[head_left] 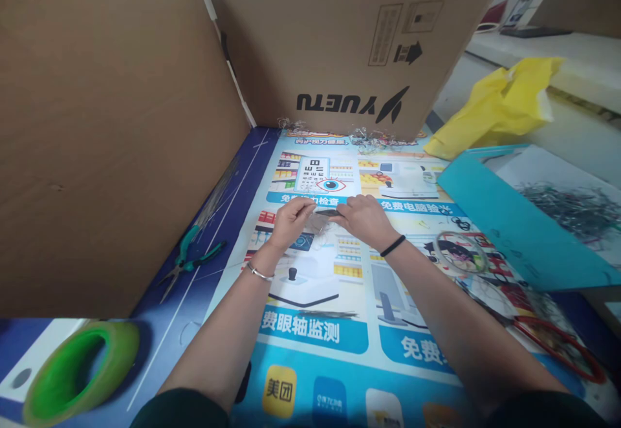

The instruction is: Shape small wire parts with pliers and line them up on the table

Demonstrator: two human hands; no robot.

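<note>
My left hand (291, 223) is closed in a pinch over the printed sheet (310, 279); what its fingertips grip is too small to make out. Right beside it, my right hand (367, 221) is wrapped round a small dark pointed tool (328, 213), whose tip points toward the left fingertips. Faint thin loops, which look like fine wire (317, 224), show just below the two hands. Nearer to me, a thin bundle of grey strands (330, 315) lies on the sheet.
Cardboard walls (354, 40) stand at the back and left. Teal pliers (182, 258), more straight strands (218, 189) and a green tape roll (80, 373) lie left. On the right are a blue box (514, 234) with tangled wire, a yellow bag (499, 105), a clear ring (460, 251) and red-handled scissors (557, 344).
</note>
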